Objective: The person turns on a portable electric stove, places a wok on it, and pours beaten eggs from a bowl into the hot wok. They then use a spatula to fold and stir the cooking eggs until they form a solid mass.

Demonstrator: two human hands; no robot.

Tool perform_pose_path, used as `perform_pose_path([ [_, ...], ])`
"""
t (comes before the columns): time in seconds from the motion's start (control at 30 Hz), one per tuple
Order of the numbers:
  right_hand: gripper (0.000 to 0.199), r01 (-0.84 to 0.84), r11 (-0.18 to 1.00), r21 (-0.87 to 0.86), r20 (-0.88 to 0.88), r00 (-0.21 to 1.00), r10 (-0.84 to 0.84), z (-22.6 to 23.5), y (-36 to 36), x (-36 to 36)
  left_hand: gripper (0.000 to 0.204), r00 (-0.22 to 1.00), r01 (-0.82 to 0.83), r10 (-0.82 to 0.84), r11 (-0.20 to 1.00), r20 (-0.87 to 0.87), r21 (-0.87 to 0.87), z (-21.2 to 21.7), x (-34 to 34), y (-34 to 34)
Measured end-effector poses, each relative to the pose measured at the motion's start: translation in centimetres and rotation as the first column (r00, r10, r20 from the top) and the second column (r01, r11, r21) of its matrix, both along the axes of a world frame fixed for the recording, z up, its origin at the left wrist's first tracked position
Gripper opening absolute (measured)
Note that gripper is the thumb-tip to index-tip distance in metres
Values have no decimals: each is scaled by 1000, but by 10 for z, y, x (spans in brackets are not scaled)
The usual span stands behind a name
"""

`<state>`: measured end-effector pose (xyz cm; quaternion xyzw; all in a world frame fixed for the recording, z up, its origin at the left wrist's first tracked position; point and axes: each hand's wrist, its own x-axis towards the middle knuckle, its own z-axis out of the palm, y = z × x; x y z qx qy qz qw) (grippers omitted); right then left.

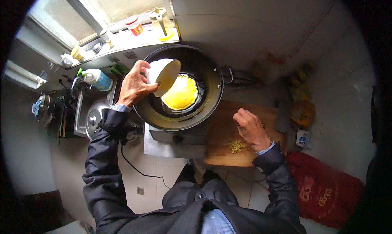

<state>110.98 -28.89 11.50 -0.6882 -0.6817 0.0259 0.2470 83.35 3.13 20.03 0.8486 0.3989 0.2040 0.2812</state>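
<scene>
My left hand (136,84) grips a white bowl (165,73) and holds it tipped over the left side of a large dark wok (210,107). Yellow beaten egg (181,94) lies as a puffed round in the bottom of the wok, just beside the bowl's rim. My right hand (250,127) hovers over a wooden cutting board (224,119) with its fingers curled in. Whether anything small sits in those fingers is hidden. Below that hand, a small heap of chopped yellow-green bits (236,146) rests on the board.
Left of the wok is a sink (82,107) with a metal lid (97,116) and a pump bottle (98,79). Jars and a glass pitcher (160,19) line the windowsill. A cleaver (282,115) lies at the board's right. A red bag (322,189) stands at lower right.
</scene>
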Motion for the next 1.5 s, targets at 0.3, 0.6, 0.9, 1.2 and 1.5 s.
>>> perform_pose_path([
  [0.3, 11, -23, 996, -91, -253, 968, -1, -16, 15, -21, 67, 1000, -3, 3, 1000, -4, -18, 3, -3, -3],
  [0.6, 10, 46, 999, -24, -252, 966, -50, -23, 6, -17, 66, 1000, 18, -19, 998, -5, -66, 6, -3, -4],
  [0.9, 16, 222, 887, 405, -491, 871, 6, 110, -30, -34, 72, 985, 67, -4, 931, 175, -359, -2, -19, 9],
  [1.2, 25, -255, 745, 616, -111, 909, 403, 83, 110, -60, 72, 939, 199, 0, 814, 343, -545, 0, -35, 24],
  [1.5, 25, -510, 665, 545, 157, 842, 516, 79, 142, -73, 76, 907, 285, -68, 825, 415, -488, 3, -46, 30],
])
